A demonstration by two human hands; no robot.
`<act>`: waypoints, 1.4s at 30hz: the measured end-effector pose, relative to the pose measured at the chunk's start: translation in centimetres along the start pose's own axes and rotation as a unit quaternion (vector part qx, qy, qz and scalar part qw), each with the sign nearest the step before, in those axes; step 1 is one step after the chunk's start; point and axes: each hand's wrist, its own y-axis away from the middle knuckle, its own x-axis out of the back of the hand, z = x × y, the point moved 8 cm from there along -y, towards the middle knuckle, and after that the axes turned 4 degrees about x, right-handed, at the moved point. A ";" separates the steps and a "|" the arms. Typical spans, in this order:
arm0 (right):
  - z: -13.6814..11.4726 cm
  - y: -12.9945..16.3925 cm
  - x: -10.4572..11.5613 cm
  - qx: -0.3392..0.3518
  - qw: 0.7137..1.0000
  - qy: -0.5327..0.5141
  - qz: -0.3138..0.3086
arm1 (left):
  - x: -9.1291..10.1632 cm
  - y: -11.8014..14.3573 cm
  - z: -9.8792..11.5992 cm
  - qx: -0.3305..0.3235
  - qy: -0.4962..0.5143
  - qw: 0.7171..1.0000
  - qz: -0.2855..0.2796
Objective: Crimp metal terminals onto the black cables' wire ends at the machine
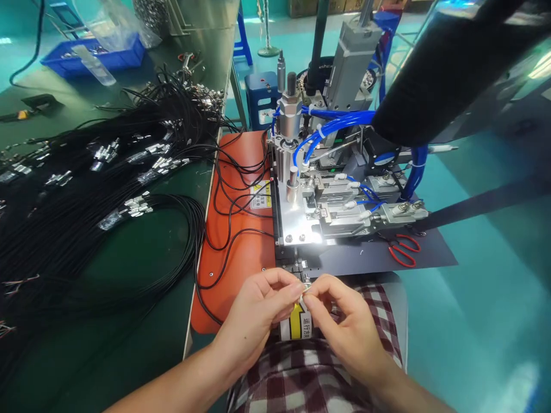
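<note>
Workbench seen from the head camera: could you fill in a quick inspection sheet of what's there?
Surface: green bench with an orange mat.
Job's things: small metal connector pinched between both hands.
Clutter: red scissors, blue bin.
Grippers: left hand and right hand, fingers meeting on the connector.
Cables: black cable bundles with metal ends; blue hoses on the machine.
Surroundings: teal floor, blue stool.

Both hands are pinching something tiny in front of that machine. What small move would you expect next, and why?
Probably lifting the small metal piece forward toward the lit fixture. The left hand and right hand pinch it together just below the machine's front edge, fingertips meeting, and nothing else lies between them and the fixture.
</note>
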 end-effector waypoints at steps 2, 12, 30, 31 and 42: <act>0.7 -0.3 0.2 -0.049 0.998 -0.027 -0.016 | 0.0 -0.2 -0.1 0.009 0.000 1.000 -0.004; 1.2 -0.9 -0.4 -0.108 0.982 -0.150 -0.042 | -0.2 -0.5 0.0 0.015 0.024 0.999 -0.027; -0.2 -2.0 -0.6 -0.062 0.980 -0.118 -0.146 | -0.3 -0.5 -0.2 0.035 -0.038 0.998 -0.038; 0.0 -1.9 -0.5 -0.069 0.982 -0.118 -0.131 | -0.3 -0.5 -0.2 0.029 -0.034 0.998 -0.032; 0.3 -1.2 -0.1 -0.090 0.993 -0.073 -0.014 | 0.2 -0.3 -0.1 -0.024 -0.078 0.997 0.007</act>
